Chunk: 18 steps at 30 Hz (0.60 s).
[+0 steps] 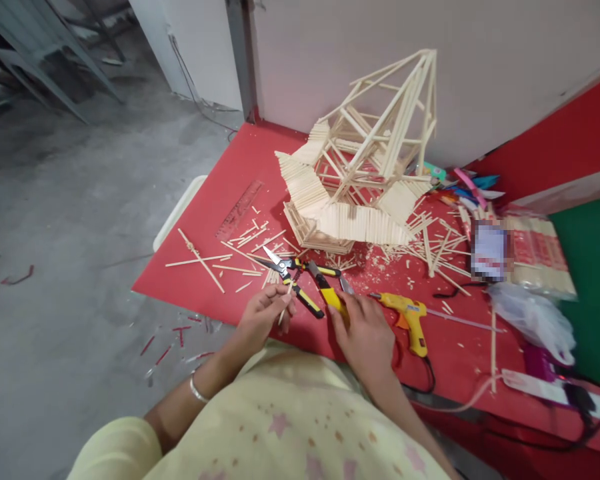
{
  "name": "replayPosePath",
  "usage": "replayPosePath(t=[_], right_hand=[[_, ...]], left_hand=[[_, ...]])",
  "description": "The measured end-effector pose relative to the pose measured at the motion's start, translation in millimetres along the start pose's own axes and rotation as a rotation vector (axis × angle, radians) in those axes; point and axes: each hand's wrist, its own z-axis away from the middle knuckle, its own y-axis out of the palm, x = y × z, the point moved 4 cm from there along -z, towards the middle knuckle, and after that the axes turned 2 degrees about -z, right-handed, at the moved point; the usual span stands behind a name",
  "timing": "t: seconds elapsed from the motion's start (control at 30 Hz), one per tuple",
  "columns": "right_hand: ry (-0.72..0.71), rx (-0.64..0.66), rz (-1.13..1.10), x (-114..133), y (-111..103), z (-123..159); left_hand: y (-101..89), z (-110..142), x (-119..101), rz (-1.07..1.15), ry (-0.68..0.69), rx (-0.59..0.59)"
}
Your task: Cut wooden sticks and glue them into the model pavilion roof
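Pinching a short, thin, pale wooden stick [289, 291], the left hand [263, 315] sits by the near edge of the red surface [180, 280]; the right hand [365, 335] wraps a yellow-and-black cutter knife [330, 297]. Any blade slip could nick the left hand.

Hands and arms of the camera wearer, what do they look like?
The left hand and right hand are gloveless. A silvery bangle circles the left forearm; none shows on the right forearm. The left sleeve is pale yellow.
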Motion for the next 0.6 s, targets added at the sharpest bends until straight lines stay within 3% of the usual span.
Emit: replayPosePath(t=[0.13,0.27,0.43,0.6], right_hand=[[0.003,0.051,-0.029,-5,9,2],[0.038,-0.010,-0.217,-7,2,9],[-0.057,0.038,-0.479,4,-17,20],[-0.112,0.058,-0.477,7,-12,31]], left_hand=[[1.9,-3,3,0.000,-0.015,0.013],[3.1,-4,3,-0.006,0.020,0.017],[11.1,-1,6,-0.019,0.034,0.044],[23.2,5,5,-0.089,-0.008,0.056]])
